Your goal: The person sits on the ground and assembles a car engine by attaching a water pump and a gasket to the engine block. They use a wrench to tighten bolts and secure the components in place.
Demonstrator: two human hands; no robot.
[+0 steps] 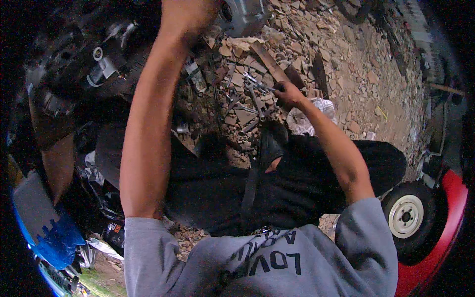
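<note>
My right hand (289, 94) is low over the rubble, its fingers closed at the end of a silver wrench (258, 83). Several more wrenches (245, 108) lie in a loose pile on the broken stones just left of it. My left hand (190, 14) reaches far forward to the top edge of the picture, where its fingers are cut off or hidden. Beside it is a grey metal part (243, 19) with a dark opening; whether the hand touches it I cannot tell.
Dark machinery with a shiny cylinder (102, 73) fills the left side. A wooden strip (269, 62) and crumpled silvery plastic (316, 116) lie on the stony ground. At right stand a white-rimmed wheel (405, 216) and a red body panel (452, 198). Another person's arm (58, 163) shows at left.
</note>
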